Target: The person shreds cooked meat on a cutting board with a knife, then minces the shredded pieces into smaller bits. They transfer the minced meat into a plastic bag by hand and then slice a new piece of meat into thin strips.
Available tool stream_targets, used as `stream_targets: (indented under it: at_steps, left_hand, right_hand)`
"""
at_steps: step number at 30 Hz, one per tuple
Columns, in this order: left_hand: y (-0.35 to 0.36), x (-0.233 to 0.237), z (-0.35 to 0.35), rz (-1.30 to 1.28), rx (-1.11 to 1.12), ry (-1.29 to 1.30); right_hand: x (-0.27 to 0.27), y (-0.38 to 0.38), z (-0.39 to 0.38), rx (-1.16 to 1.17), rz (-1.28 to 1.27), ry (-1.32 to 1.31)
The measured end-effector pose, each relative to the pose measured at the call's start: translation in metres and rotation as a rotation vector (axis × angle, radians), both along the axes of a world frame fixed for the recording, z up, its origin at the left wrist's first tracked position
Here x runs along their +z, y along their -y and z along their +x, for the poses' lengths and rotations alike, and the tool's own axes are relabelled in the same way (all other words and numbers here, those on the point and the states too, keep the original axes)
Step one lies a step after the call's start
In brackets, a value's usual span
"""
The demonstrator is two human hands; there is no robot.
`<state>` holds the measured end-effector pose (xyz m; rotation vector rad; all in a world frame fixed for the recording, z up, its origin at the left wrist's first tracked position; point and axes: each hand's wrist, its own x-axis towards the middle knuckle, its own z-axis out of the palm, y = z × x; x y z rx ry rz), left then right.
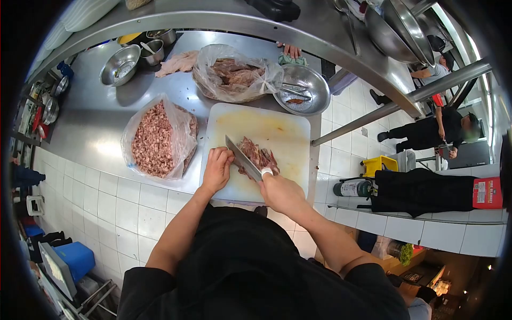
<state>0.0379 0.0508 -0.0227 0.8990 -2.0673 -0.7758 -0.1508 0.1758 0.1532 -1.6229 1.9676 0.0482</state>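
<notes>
On the white cutting board (292,128) lies a small heap of dark reddish meat (261,154), partly cut up. My right hand (282,191) grips the white handle of a kitchen knife (244,156), whose broad blade slants across the left side of the meat. To the left of the blade, my left hand (217,169) is closed with curled fingers over the board; whatever is under the fingertips is hidden. A clear plastic bag (189,128) of diced meat stands left of the board. Behind the board, another plastic bag (205,58) holds large pieces of meat.
A steel bowl (320,88) with tongs sits behind the board, near another person's hand (292,50). Farther left are an empty-looking steel bowl (120,63) and a flat pale piece of meat (176,64). A steel shelf (224,18) overhangs the table. Two people stand at right.
</notes>
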Motion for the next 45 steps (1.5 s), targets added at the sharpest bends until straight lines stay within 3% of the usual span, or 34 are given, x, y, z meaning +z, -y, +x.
stream_targets:
  at_steps: [5, 8, 20, 26, 30, 36, 42, 45]
  left_hand:
    - [0.000, -0.001, 0.000, -0.006, 0.010, 0.004]
    - [0.001, -0.001, -0.001, -0.031, -0.001, -0.008]
    - [-0.002, -0.004, 0.001, -0.015, -0.024, 0.012]
    - [-0.002, -0.007, 0.000, 0.045, -0.018, -0.058]
    - [-0.006, -0.004, 0.002, 0.006, -0.054, -0.045]
    - [-0.001, 0.003, 0.002, -0.050, -0.089, 0.018]
    - [0.002, 0.004, 0.003, -0.036, -0.096, 0.039]
    - [0.002, 0.001, 0.004, 0.000, -0.089, 0.008]
  right_hand:
    - [-0.010, 0.001, 0.002, 0.042, 0.037, -0.022]
    - [-0.057, 0.030, 0.017, 0.014, -0.046, -0.008]
    - [-0.034, 0.022, 0.020, -0.012, 0.191, -0.048]
    - [-0.109, 0.019, 0.025, -0.037, 0.005, -0.007]
    - [-0.091, 0.024, 0.022, -0.051, -0.025, 0.042]
    - [-0.013, 0.011, 0.011, -0.038, -0.044, -0.010]
    - [-0.006, -0.014, -0.005, 0.059, 0.001, 0.010]
    - [-0.028, 0.000, 0.004, 0.031, -0.007, -0.008]
